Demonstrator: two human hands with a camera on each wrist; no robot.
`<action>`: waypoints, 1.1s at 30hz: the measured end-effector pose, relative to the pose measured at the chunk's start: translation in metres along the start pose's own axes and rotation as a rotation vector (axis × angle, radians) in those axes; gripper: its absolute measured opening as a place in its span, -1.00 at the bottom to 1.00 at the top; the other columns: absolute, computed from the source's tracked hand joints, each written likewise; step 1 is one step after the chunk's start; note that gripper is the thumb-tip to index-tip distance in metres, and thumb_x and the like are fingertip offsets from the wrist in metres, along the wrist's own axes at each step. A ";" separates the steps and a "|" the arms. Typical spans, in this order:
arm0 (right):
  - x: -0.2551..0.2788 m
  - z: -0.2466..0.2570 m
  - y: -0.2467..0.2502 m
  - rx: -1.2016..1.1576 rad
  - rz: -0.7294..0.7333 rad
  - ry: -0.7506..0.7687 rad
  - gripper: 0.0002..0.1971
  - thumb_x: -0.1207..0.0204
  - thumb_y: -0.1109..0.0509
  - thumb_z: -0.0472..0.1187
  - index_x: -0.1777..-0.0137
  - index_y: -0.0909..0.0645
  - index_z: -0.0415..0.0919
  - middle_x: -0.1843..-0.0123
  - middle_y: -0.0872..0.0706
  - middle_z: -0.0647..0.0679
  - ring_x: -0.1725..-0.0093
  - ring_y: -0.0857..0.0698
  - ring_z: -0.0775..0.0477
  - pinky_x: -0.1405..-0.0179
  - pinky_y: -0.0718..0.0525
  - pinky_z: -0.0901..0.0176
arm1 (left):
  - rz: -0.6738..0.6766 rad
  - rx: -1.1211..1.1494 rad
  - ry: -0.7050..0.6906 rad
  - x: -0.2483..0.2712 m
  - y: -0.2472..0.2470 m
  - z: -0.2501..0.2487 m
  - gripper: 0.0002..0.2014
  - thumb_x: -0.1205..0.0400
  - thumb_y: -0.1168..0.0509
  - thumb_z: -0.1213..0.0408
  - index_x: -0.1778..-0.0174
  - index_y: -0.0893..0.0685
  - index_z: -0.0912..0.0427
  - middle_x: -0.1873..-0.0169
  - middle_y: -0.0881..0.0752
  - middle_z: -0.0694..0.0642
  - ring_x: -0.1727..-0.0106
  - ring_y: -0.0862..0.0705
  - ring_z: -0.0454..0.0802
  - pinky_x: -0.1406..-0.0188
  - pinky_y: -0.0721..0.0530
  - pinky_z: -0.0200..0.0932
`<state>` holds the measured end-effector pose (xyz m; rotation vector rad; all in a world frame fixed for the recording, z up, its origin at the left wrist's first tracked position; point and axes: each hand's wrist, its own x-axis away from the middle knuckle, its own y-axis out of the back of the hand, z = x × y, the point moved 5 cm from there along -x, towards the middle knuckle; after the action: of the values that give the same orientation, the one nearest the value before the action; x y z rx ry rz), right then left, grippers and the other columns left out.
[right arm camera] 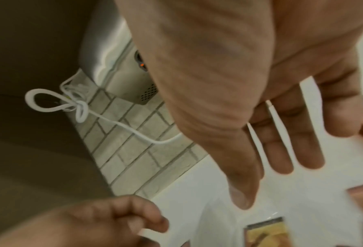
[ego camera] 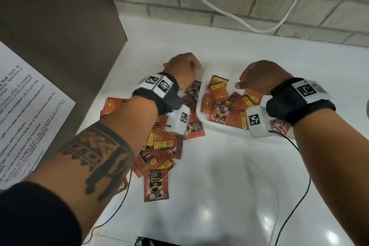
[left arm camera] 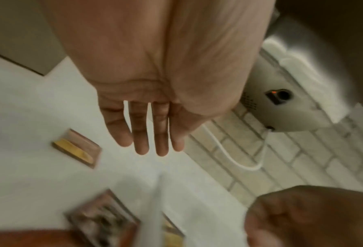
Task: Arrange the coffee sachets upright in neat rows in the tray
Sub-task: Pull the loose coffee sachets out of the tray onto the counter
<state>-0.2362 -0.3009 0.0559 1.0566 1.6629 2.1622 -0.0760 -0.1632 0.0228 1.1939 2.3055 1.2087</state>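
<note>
The white counter [ego camera: 229, 166] holds the white tray [ego camera: 201, 115], and red coffee sachets [ego camera: 219, 104] lie flat and jumbled inside it. More sachets lie in a pile [ego camera: 163, 146] beside it. Each one should probably be stood on its edge, tight against a wall. The left hand [ego camera: 182, 70] and right hand [ego camera: 261, 78] hover, fingers loose, holding nothing.

Your left hand [left arm camera: 155, 93] hangs above the desk [left arm camera: 28, 108], fingers [left arm camera: 141, 133] straight and holding nothing. A sachet [left arm camera: 76, 147] lies flat just left of the fingers; more sachets [left arm camera: 104, 222] blur below them, beside your right hand [left arm camera: 311, 217].
</note>
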 end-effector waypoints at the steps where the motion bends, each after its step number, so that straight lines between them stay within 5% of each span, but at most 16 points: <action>1: 0.000 0.009 0.000 -0.015 -0.006 0.034 -0.57 -0.66 -0.35 0.07 -0.18 -0.74 -0.34 -0.19 -0.74 -0.22 -0.22 -0.67 -0.25 -0.29 -0.62 -0.08 | 0.092 -0.108 0.004 -0.002 -0.001 0.008 -0.71 -0.70 -0.25 0.36 -0.31 -0.61 0.00 -0.37 -0.64 -0.01 -0.40 -0.59 0.03 -0.41 -0.53 -0.08; 5: -0.004 0.041 -0.005 -0.115 -0.037 0.120 -0.78 -0.57 -0.49 -0.06 -0.08 -0.78 -0.19 -0.08 -0.77 -0.06 -0.07 -0.69 -0.10 -0.01 -0.54 0.15 | 0.488 -0.431 -0.086 0.003 -0.030 0.032 -0.02 -0.49 -0.60 -0.01 -0.74 -0.19 0.07 -0.68 -0.31 0.14 -0.64 -0.34 0.20 -0.59 -0.35 0.09; 8: -0.006 0.059 -0.009 -0.116 -0.028 0.181 -0.85 -0.57 -0.49 -0.08 -0.03 -0.77 -0.13 -0.05 -0.75 0.01 -0.09 -0.67 -0.04 0.03 -0.44 0.22 | 0.542 -0.522 -0.123 0.005 -0.048 0.043 0.24 -0.30 -0.64 -0.22 -0.77 0.02 -0.13 -0.76 -0.10 0.03 -0.72 -0.12 0.26 -0.63 -0.26 0.38; 11: -0.006 0.079 -0.010 -0.095 -0.033 0.241 -0.79 -0.58 -0.48 -0.06 -0.12 -0.78 -0.14 -0.12 -0.77 -0.01 -0.15 -0.68 -0.06 -0.01 -0.44 0.22 | 0.499 -0.616 -0.163 0.004 -0.049 0.045 0.15 -0.38 -0.60 -0.19 -0.77 -0.01 -0.19 -0.70 -0.21 0.08 -0.67 -0.20 0.28 -0.50 -0.41 0.34; 16: 0.000 0.115 -0.019 0.015 0.013 0.330 -0.73 -0.58 -0.49 -0.07 -0.20 -0.75 -0.17 -0.14 -0.77 -0.06 -0.14 -0.70 -0.09 0.02 -0.47 0.20 | 0.474 -0.511 -0.113 0.002 -0.035 0.061 -0.08 -0.38 -0.65 -0.06 -0.65 -0.36 -0.13 -0.44 -0.44 0.13 -0.48 -0.44 0.22 -0.33 -0.48 0.05; 22: -0.012 0.151 -0.059 0.202 0.051 0.367 -0.66 -0.56 -0.48 -0.04 -0.28 -0.67 -0.15 0.02 -0.57 -0.03 -0.09 -0.65 -0.14 -0.25 -0.62 -0.08 | 0.439 -0.440 -0.049 0.006 -0.022 0.074 -0.14 -0.31 -0.69 0.06 -0.52 -0.46 0.00 -0.33 -0.55 0.12 -0.24 -0.63 0.17 -0.20 -0.69 0.14; 26: -0.019 0.160 -0.059 0.171 0.041 0.344 -0.76 -0.61 -0.41 -0.14 -0.20 -0.72 -0.21 0.24 -0.49 0.02 0.12 -0.56 -0.09 0.09 -0.52 0.08 | 0.342 -0.310 -0.033 0.003 -0.013 0.081 -0.33 -0.30 -0.68 0.18 -0.25 -0.48 0.03 -0.03 -0.69 0.02 -0.02 -0.66 0.10 0.05 -0.66 0.00; 29: -0.023 0.163 -0.058 0.191 0.026 0.348 -0.79 -0.60 -0.41 -0.19 -0.17 -0.74 -0.22 0.10 -0.67 -0.04 0.08 -0.63 -0.11 0.11 -0.53 0.14 | 0.224 -0.188 0.000 0.004 -0.003 0.090 -0.50 -0.36 -0.63 0.20 -0.07 -0.49 0.06 0.09 -0.64 0.03 0.04 -0.62 0.11 0.25 -0.47 -0.10; 33: -0.022 0.168 -0.068 0.153 0.094 0.298 -0.74 -0.57 -0.48 -0.12 -0.14 -0.68 -0.28 -0.08 -0.72 -0.13 0.00 -0.66 -0.13 0.04 -0.60 0.14 | 0.009 0.080 0.078 0.010 0.023 0.101 -0.62 -0.43 -0.61 0.17 -0.03 -0.61 0.15 0.14 -0.68 0.02 0.11 -0.67 0.06 0.25 -0.55 -0.16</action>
<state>-0.1275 -0.1641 0.0026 0.9006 1.9712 2.3818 -0.0127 -0.0923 -0.0197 1.2055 2.4290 1.1960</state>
